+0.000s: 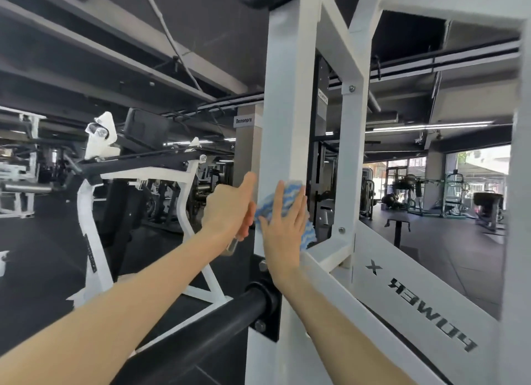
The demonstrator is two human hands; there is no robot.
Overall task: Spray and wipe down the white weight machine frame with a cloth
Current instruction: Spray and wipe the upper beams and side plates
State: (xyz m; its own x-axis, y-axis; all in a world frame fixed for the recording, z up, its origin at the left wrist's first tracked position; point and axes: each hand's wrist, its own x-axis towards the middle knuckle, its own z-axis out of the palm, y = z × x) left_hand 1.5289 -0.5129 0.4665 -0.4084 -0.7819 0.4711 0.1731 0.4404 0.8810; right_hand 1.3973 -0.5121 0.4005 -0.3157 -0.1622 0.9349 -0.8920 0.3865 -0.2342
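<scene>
The white weight machine frame (pixel 284 103) rises as an upright post through the middle of the view. My right hand (pixel 283 226) lies flat with straight fingers, pressing a blue and white striped cloth (pixel 290 193) against the post at about mid height. My left hand (pixel 230 209) is just left of the post, fingers curled round a spray bottle; only a small clear part of the bottle (pixel 232 245) shows below the palm, and the thumb points up. The two hands are almost touching.
A black bar sleeve (pixel 230 313) sticks out from the post below my hands. A slanted white beam (pixel 416 292) with black lettering runs down to the right. Another white machine (pixel 94 206) stands to the left on black floor. More gym equipment stands far right.
</scene>
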